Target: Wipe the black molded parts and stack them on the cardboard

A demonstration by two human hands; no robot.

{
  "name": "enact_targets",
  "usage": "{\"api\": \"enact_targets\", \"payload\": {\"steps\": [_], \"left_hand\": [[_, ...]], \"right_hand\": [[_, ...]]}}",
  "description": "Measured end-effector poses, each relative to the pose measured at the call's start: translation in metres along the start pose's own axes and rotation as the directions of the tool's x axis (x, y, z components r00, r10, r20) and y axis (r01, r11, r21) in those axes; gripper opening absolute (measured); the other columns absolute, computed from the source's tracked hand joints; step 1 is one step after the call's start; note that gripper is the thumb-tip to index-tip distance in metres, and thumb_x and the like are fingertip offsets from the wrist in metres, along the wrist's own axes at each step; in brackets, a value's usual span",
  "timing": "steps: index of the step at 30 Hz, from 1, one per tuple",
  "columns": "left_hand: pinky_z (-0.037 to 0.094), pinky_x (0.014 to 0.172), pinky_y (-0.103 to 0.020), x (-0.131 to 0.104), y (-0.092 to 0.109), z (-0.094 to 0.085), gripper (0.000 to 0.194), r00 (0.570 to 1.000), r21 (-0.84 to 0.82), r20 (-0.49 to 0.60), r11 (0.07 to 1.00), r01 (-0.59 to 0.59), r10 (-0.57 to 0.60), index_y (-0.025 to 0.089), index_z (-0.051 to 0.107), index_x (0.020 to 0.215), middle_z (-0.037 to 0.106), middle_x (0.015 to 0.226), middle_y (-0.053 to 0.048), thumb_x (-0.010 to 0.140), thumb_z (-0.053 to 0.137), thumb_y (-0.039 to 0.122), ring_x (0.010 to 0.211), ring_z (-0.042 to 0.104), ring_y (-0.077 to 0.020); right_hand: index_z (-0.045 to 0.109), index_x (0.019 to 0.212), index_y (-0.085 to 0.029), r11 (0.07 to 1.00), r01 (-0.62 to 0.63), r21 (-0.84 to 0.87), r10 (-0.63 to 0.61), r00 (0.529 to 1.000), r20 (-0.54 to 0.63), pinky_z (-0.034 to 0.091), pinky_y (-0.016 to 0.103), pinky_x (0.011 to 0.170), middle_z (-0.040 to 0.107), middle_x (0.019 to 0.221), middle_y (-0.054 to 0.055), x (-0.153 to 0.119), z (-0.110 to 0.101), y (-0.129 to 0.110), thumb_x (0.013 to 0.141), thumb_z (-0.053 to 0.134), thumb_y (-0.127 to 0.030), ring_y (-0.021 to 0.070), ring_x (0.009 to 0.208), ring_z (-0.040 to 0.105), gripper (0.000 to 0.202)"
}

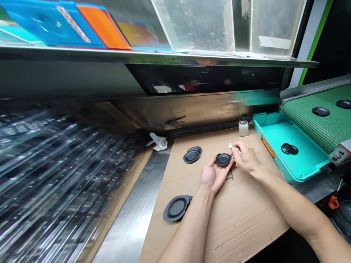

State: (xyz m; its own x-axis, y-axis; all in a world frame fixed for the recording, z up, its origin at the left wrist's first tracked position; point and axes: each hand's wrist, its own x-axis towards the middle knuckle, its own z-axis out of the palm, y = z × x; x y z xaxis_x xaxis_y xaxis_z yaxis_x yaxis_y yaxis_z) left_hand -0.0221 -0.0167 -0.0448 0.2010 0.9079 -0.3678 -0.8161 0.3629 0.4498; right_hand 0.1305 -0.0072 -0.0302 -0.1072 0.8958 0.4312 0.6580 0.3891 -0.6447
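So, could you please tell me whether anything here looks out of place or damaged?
A crumpled white tissue or cloth lies at the far end of the metal strip, left of the cardboard; it looks discarded. The metal panel behind has dark marks, perhaps scuffs. I see no spill.

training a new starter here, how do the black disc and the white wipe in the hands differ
The black disc is round with a recessed middle, while the white wipe looks crumpled and shapeless. The disc sits in the upturned left hand; the wipe is pinched in the right hand. The disc's upper face shows, but fingers hide part of the wipe. Both are held over the cardboard sheet.
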Motion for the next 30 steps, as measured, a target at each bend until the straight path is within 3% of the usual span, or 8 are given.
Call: {"api": "enact_targets", "payload": {"steps": [6,10,15,19,26,30], "left_hand": [[0.058,0.051,-0.024,-0.001,-0.011,0.003,0.051,0.999,0.204,-0.03,0.979,-0.004,0.011,0.012,0.069,0.092,0.071,0.077,-0.008,0.109,0.035,0.046,0.059,0.066,-0.0147],[0.048,0.043,-0.024,0.001,-0.022,0.0,0.057,0.993,0.366,0.038,0.923,-0.118,0.112,0.015,0.065,0.077,0.064,0.061,-0.004,0.103,0.044,0.061,0.047,0.057,-0.0145],[0.041,0.039,-0.024,0.002,-0.025,-0.01,0.065,0.959,0.677,0.039,0.698,-0.231,0.28,0.016,0.065,0.066,0.059,0.047,-0.006,0.099,0.044,0.068,0.038,0.052,-0.0156],[0.045,0.042,-0.026,-0.001,-0.022,-0.01,0.068,0.951,0.77,0.088,0.585,-0.254,0.297,0.016,0.068,0.063,0.063,0.05,-0.009,0.101,0.039,0.065,0.039,0.056,-0.0173],[0.045,0.04,-0.027,-0.004,-0.025,-0.005,0.059,0.954,0.761,0.09,0.599,-0.251,0.285,0.016,0.068,0.063,0.065,0.052,-0.008,0.1,0.049,0.058,0.038,0.056,-0.0178],[0.046,0.04,-0.026,-0.003,-0.025,-0.008,0.062,0.958,0.717,0.051,0.657,-0.231,0.281,0.015,0.067,0.066,0.065,0.051,-0.008,0.099,0.045,0.063,0.038,0.056,-0.0177]], "right_hand": [[0.07,0.115,-0.017,0.994,0.06,-0.086,-0.051,0.993,0.11,0.047,0.028,0.091,0.071,0.111,0.007,-0.005,0.003,-0.005,0.1,0.058,-0.021,0.0177,0.101,0.065,0.02],[0.073,0.112,-0.017,0.974,0.117,-0.193,-0.072,0.971,0.228,0.046,0.03,0.094,0.072,0.109,0.008,-0.006,0.005,-0.007,0.102,0.056,-0.025,0.0191,0.103,0.065,0.021],[0.072,0.11,-0.018,0.919,0.109,-0.378,-0.007,0.965,0.261,0.046,0.032,0.096,0.073,0.112,0.009,-0.007,0.002,-0.012,0.104,0.049,-0.027,0.0207,0.104,0.065,0.025],[0.074,0.105,-0.019,0.903,0.09,-0.419,0.048,0.95,0.308,0.046,0.031,0.082,0.075,0.11,0.009,-0.006,-0.004,-0.013,0.102,0.052,-0.028,0.0215,0.098,0.067,0.024],[0.074,0.101,-0.017,0.929,0.125,-0.348,-0.023,0.959,0.283,0.043,0.029,0.083,0.075,0.103,0.008,-0.004,-0.005,-0.014,0.104,0.053,-0.027,0.0196,0.099,0.065,0.023],[0.074,0.104,-0.015,0.944,0.144,-0.297,-0.037,0.94,0.338,0.043,0.028,0.085,0.075,0.105,0.009,-0.003,-0.005,-0.009,0.104,0.053,-0.024,0.0182,0.097,0.066,0.023]]}}
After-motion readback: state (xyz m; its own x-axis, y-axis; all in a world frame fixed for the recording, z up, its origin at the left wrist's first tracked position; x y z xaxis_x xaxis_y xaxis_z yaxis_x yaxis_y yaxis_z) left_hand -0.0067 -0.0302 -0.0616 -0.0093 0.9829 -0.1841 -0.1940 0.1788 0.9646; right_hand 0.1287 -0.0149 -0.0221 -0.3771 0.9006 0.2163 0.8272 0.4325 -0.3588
